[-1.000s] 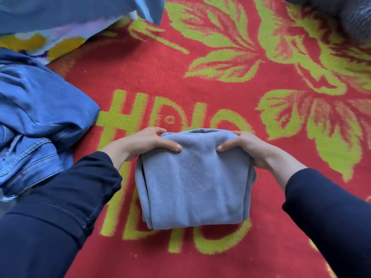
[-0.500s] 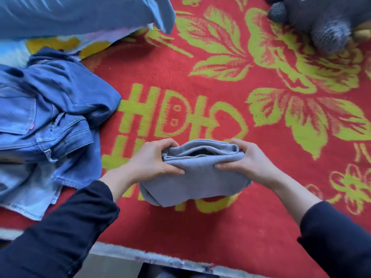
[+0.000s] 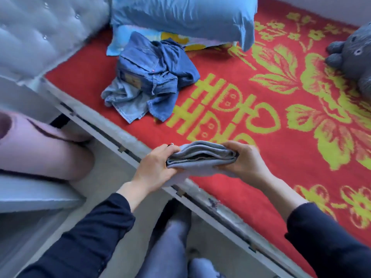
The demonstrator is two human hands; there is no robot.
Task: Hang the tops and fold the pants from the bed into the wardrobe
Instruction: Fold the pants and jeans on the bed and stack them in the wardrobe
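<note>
Head view: a folded grey garment (image 3: 201,155), its stacked layers showing along the far edge, sits between both hands at the near edge of the bed. The left hand (image 3: 154,167) grips its left end, fingers curled round the far side and thumb across the near side. The right hand (image 3: 244,160) grips the right end the same way, fingers wrapped over the top. Whether the bundle touches the bed or is held just above it cannot be told.

Under and beyond the hands spreads a red blanket (image 3: 261,189) with yellow-green flowers and characters. Its pale bed frame (image 3: 128,141) runs diagonally just beside the left hand.

Beyond the left hand, well apart, lies a crumpled heap of blue jeans (image 3: 148,81), darker denim over lighter. Past that, a blue pillow (image 3: 180,17) rests on a patterned one. Far beyond the right hand lies a grey plush toy (image 3: 353,53). To the left of the left hand are a tufted headboard (image 3: 40,33) and a pink rounded object (image 3: 40,149), blurred.
</note>
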